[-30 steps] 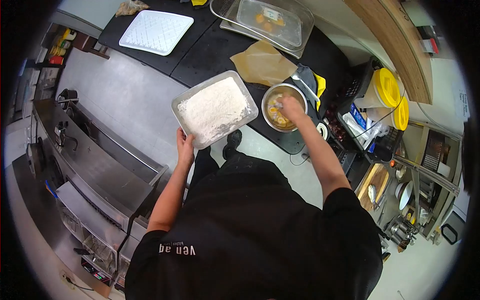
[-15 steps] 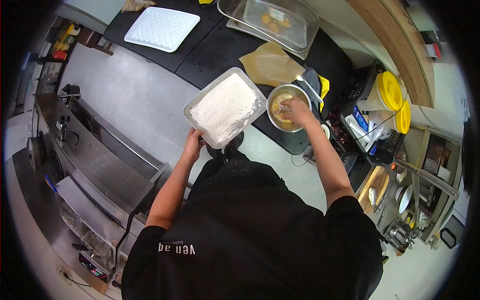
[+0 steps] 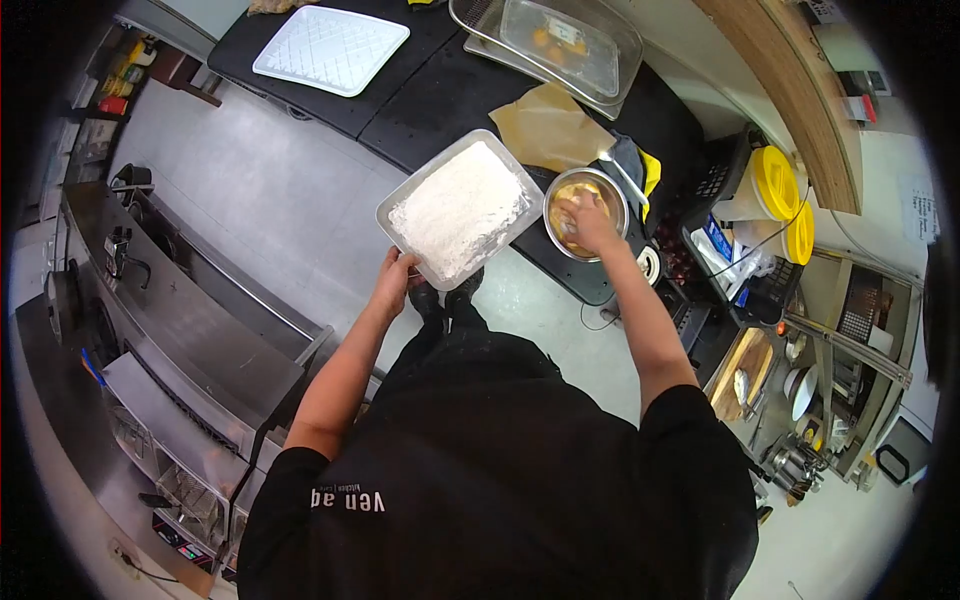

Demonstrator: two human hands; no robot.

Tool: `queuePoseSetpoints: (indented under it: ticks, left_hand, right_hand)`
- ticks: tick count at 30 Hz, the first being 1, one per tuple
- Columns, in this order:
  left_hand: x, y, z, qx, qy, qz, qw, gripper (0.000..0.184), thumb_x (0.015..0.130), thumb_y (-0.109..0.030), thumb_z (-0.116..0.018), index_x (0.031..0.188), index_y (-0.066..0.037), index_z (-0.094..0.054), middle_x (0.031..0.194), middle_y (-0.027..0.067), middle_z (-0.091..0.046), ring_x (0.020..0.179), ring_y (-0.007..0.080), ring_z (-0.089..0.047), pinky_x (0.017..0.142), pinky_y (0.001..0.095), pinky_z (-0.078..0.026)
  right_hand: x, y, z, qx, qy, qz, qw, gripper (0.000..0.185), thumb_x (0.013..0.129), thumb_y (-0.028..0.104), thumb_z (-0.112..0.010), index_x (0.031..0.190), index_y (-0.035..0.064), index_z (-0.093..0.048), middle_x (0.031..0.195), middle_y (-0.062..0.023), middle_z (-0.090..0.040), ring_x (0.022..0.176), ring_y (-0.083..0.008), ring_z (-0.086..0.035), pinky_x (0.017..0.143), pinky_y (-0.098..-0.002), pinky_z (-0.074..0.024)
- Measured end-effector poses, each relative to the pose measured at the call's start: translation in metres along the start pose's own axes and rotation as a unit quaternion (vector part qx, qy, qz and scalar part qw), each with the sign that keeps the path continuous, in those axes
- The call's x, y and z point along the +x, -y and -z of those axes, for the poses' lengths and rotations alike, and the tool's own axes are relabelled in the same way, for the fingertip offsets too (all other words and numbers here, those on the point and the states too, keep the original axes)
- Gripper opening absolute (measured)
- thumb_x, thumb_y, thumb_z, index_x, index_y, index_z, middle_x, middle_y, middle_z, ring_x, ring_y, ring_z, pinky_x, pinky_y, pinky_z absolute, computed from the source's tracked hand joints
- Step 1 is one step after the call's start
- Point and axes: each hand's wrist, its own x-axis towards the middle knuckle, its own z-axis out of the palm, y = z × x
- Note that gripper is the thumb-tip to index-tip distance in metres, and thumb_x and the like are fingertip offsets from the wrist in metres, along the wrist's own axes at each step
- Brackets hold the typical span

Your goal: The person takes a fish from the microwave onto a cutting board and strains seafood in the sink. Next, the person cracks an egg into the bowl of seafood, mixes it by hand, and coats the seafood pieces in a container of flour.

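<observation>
My left hand [image 3: 393,280] grips the near-left corner of a metal tray [image 3: 498,248], its fingers under the edge. White flour-like powder [image 3: 458,205] fills much of the tray. To the right is a round metal bowl [image 3: 622,196] on the black table edge, holding a yellowish wet mixture. My right hand [image 3: 590,220] reaches down into this bowl with fingers bent in the mixture. Whatever those fingers hold is hidden. The tray's right corner lies close beside the bowl.
Brown paper [image 3: 545,128] lies behind the bowl, near a dark and yellow cloth [image 3: 650,175]. A white tray [image 3: 330,50] and stacked clear and metal containers [image 3: 575,55] occupy the black table [image 3: 400,120]. Yellow-lidded buckets [image 3: 775,190] stand right; a steel counter [image 3: 190,320] is left.
The tray and bowl appear slightly farther right in view, as the camera has shifted. My right hand has moved within the bowl; my left hand keeps its hold on the tray.
</observation>
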Motion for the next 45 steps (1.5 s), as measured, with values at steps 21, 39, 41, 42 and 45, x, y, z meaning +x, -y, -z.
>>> queuePoseSetpoints:
  ticks: [21,39,41,42,45]
  left_hand:
    - [-0.002,-0.001,0.003,0.009,0.030,0.024,0.999,0.053,0.077,-0.008,-0.051,0.126,-0.004,-0.034,0.098,0.0113,-0.057,0.079,0.0195,-0.060,0.067,0.0300,-0.053]
    - [-0.007,-0.006,0.000,0.012,0.027,0.038,0.999,0.052,0.076,-0.008,-0.053,0.125,-0.005,-0.036,0.091,0.0102,-0.056,0.072,0.0184,-0.058,0.066,0.0307,-0.053]
    - [-0.004,-0.006,0.004,0.018,0.036,0.036,0.999,0.051,0.076,-0.008,-0.053,0.124,-0.005,-0.036,0.091,0.0105,-0.056,0.073,0.0183,-0.058,0.066,0.0308,-0.053]
    - [-0.002,-0.004,0.007,0.019,0.034,0.038,0.999,0.051,0.076,-0.008,-0.053,0.124,-0.005,-0.036,0.091,0.0107,-0.056,0.073,0.0184,-0.058,0.066,0.0307,-0.053]
    - [-0.002,-0.007,0.005,0.015,0.043,0.037,0.998,0.051,0.076,-0.008,-0.053,0.124,-0.004,-0.035,0.091,0.0114,-0.056,0.074,0.0188,-0.059,0.067,0.0306,-0.053]
  right_hand:
    - [-0.010,0.001,0.059,0.066,0.148,-0.146,0.976,0.055,0.063,0.024,-0.077,0.114,0.0137,-0.060,0.113,-0.0188,-0.056,0.103,-0.0327,-0.056,0.091,-0.0395,-0.0442]
    - [0.020,-0.005,-0.010,0.100,0.091,-0.164,0.977,0.058,0.064,0.029,-0.075,0.118,0.0154,-0.056,0.126,-0.0207,-0.044,0.108,-0.0361,-0.053,0.093,-0.0390,-0.0431]
    - [0.028,-0.019,-0.024,0.095,0.081,-0.186,0.975,0.041,0.064,0.023,-0.075,0.101,0.0084,-0.064,0.110,-0.0207,-0.056,0.100,-0.0343,-0.056,0.087,-0.0396,-0.0452]
    - [0.022,-0.019,-0.014,0.096,0.081,-0.189,0.974,0.041,0.064,0.023,-0.075,0.101,0.0084,-0.064,0.110,-0.0207,-0.056,0.100,-0.0343,-0.056,0.087,-0.0396,-0.0452]
    - [0.005,-0.007,0.054,0.139,0.115,-0.168,0.969,0.034,0.063,0.022,-0.077,0.092,0.0065,-0.067,0.094,-0.0174,-0.063,0.096,-0.0308,-0.060,0.082,-0.0372,-0.0463]
